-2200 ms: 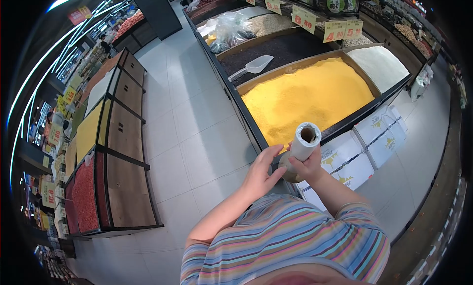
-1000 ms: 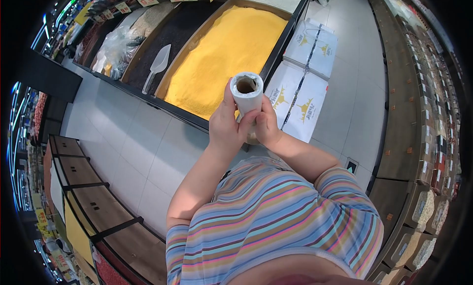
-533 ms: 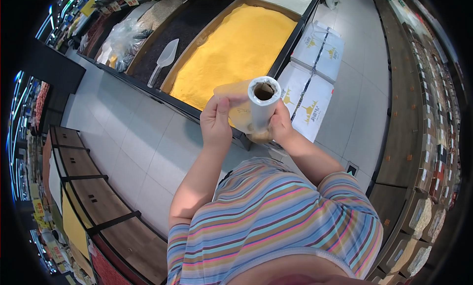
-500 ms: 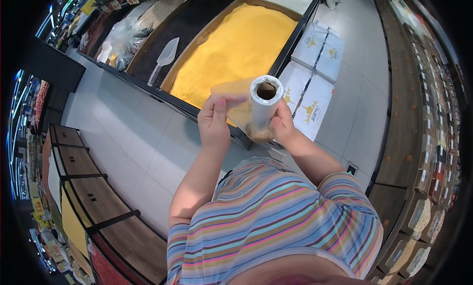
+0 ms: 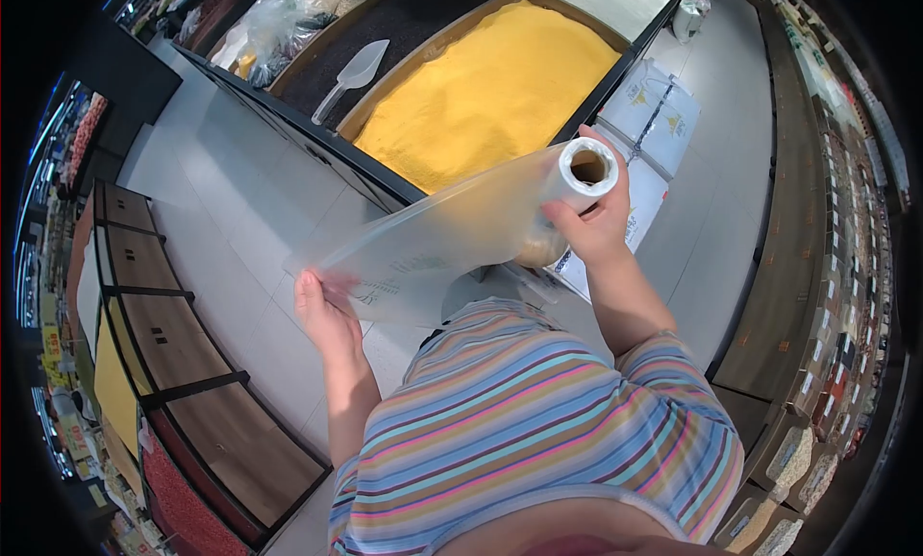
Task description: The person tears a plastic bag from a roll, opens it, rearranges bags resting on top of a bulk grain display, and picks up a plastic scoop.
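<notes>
A roll of clear plastic bags [image 5: 567, 183] stands upright in my right hand [image 5: 598, 224], whose fingers wrap round it near the top. A long sheet of plastic bag [image 5: 433, 237] stretches leftward from the roll, see-through with faint printing on it. At its far end, my left hand [image 5: 330, 316] pinches the edge between thumb and fingers. Behind the stretched plastic lies a bin of yellow grain or meal [image 5: 486, 85], partly seen through the film. The lower end of the roll is partly hidden by the plastic.
A clear scoop [image 5: 354, 75] lies on dark grains [image 5: 409, 37] beside the yellow bin. White printed boxes [image 5: 654, 114] sit on the floor along the display. Wooden shelving [image 5: 197, 340] stands at left, and a long row of bins [image 5: 803, 354] lines the right.
My left hand has moved left and down, drawing a long length of plastic off the roll. The roll and my right hand have shifted slightly right.
</notes>
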A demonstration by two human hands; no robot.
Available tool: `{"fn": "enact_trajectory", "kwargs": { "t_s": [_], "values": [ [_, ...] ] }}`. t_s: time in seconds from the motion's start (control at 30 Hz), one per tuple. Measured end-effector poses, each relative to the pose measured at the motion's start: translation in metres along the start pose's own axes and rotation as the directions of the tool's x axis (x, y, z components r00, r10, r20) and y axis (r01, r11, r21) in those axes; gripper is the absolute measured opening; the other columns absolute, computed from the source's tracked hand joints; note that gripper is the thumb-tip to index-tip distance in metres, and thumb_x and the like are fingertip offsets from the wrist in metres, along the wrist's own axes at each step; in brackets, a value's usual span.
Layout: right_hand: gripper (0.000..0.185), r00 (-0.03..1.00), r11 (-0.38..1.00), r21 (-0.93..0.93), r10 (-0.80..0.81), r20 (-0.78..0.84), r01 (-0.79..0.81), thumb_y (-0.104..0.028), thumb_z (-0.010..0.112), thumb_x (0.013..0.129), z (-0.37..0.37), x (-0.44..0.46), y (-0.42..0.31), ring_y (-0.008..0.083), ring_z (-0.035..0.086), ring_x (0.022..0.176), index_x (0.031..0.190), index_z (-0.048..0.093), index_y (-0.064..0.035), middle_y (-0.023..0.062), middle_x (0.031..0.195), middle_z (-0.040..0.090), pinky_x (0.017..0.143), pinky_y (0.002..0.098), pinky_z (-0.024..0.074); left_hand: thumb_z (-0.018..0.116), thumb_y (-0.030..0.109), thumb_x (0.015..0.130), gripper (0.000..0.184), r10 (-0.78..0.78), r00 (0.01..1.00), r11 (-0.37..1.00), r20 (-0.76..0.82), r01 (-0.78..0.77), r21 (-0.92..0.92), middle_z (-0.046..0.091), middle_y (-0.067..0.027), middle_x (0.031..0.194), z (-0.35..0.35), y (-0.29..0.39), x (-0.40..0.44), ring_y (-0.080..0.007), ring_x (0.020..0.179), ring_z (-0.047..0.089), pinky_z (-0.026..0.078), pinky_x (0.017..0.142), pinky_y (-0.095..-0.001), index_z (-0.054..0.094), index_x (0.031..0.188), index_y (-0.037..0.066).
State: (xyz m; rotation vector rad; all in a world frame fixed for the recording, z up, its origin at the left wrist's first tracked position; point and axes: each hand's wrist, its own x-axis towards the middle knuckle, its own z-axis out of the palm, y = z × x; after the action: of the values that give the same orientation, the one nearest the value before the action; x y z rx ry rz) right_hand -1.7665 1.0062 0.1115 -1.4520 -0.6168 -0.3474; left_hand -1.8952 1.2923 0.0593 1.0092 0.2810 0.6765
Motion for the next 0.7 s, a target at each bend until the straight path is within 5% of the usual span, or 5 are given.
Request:
{"fn": "enact_trajectory", "kwargs": {
  "t_s": [0.27,0.7],
  "values": [
    [0.062,0.995,0.982,0.186,-0.045,0.091,0.027,-0.002,0.072,0.067,-0.003,0.022,-0.016,0.0158,0.060,0.086,0.122,0.043,-0.0007,0.0089,0.094,0.060,0.076,0.0281,0.0475,0.045,0.024,0.096,0.025,-0.009,0.984,0.998,-0.177,0.019,0.056,0.058,-0.0060,0.070,-0.044,0.008,-0.023,-0.0147,0.065,0.055,0.046,0.064,-0.0284,0.051,0.080,0.006],
    [0.046,0.991,0.967,0.254,-0.040,0.125,0.007,0.000,0.070,0.068,-0.002,0.027,-0.013,0.0139,0.058,0.081,0.107,0.047,-0.0031,0.0078,0.089,0.059,0.071,0.0271,0.0469,0.046,0.021,0.095,0.020,-0.109,0.974,0.994,-0.199,0.113,0.009,0.055,-0.0038,0.071,-0.064,-0.017,-0.028,-0.0144,0.064,0.055,0.046,0.064,-0.0281,0.051,0.082,0.008]
  ]
}}
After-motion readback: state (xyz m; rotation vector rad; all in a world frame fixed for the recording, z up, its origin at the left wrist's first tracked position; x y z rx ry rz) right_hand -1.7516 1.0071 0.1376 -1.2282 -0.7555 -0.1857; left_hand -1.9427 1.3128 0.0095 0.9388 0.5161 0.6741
